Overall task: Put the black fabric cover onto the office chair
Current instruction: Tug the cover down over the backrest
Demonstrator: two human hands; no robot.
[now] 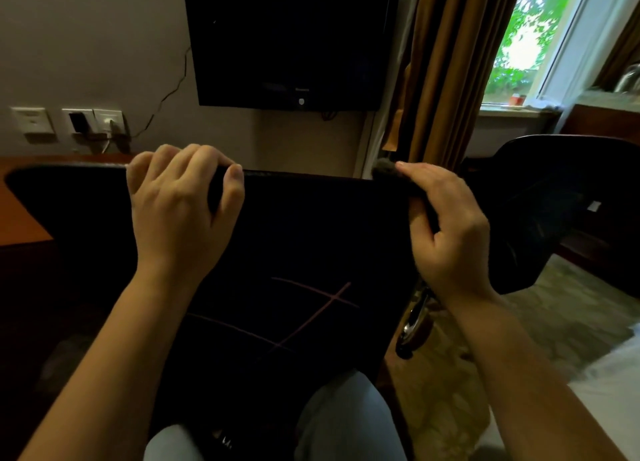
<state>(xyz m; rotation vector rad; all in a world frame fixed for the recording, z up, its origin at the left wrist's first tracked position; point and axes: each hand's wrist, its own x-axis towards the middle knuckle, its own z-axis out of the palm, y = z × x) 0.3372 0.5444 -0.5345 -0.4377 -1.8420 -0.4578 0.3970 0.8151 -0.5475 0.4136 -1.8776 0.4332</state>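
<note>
The black fabric cover (294, 238) lies against the office chair (414, 322) back, its hem running crosswise along the top edge. The left hand (180, 204) holds that hem in a curled grip. The right hand (446, 225) pinches the hem's right corner, so the next pull is probably downward.

Your left hand (180, 204) grips the top edge of the fabric cover (311, 238), left of centre. Your right hand (446, 225) pinches its top right corner. The cover stands straight before you, between your knees (346, 422) on the near side and the far wall.

Of the office chair (414, 325) only a side bar shows, below your right hand.

- Far, above the cover's top edge: screen (291, 41) on the wall.
- Far left: wall sockets (93, 121), above the desk (20, 214), which lies left of and behind the cover.
- Right of the screen: curtain (446, 69), then the window (526, 37) at far right.
- Right of your right hand, just behind it: what looks like a second chair (554, 197).
</note>
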